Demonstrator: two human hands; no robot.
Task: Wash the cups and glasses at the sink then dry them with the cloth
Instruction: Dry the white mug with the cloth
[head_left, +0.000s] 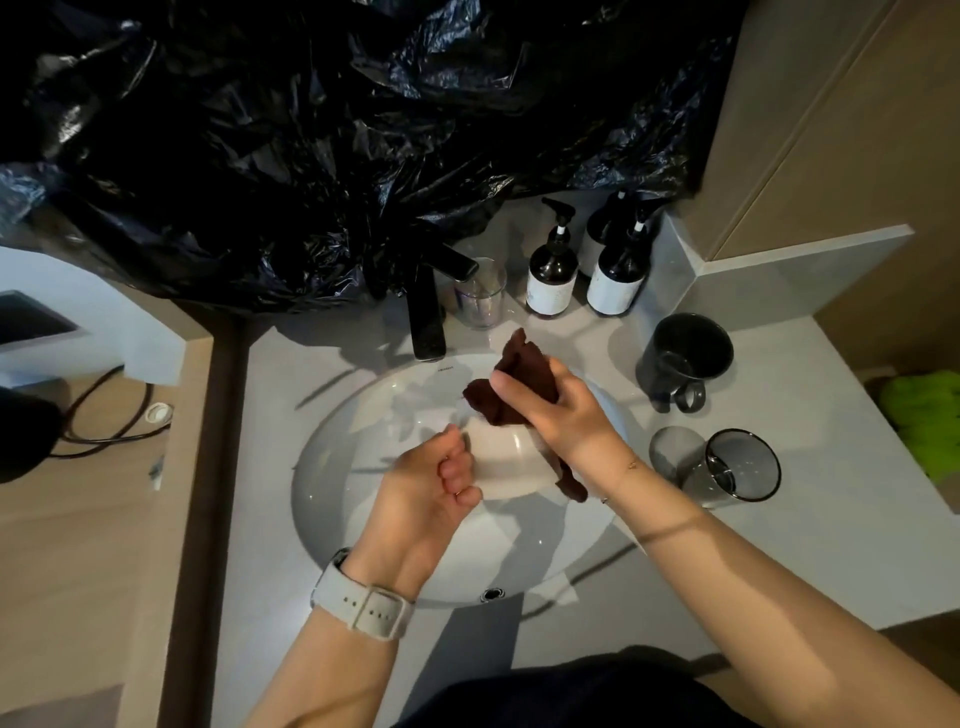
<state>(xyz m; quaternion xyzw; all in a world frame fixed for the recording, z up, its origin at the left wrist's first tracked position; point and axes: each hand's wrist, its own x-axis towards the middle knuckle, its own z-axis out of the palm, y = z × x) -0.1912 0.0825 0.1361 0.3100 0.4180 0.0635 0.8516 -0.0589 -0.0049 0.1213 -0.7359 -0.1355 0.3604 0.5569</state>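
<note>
Over the white sink basin my left hand grips a white cup by its left side, fingers curled around it. My right hand holds a dark brown cloth bunched against the cup's upper right side; one end of the cloth hangs down past my wrist. On the counter to the right stand a black mug and two smoky glasses, side by side. A clear glass stands behind the black faucet.
Two dark pump bottles stand at the back of the grey counter. Crumpled black plastic sheeting hangs over the wall behind the sink. A green cloth lies at the far right. A cable lies on the wooden surface at left.
</note>
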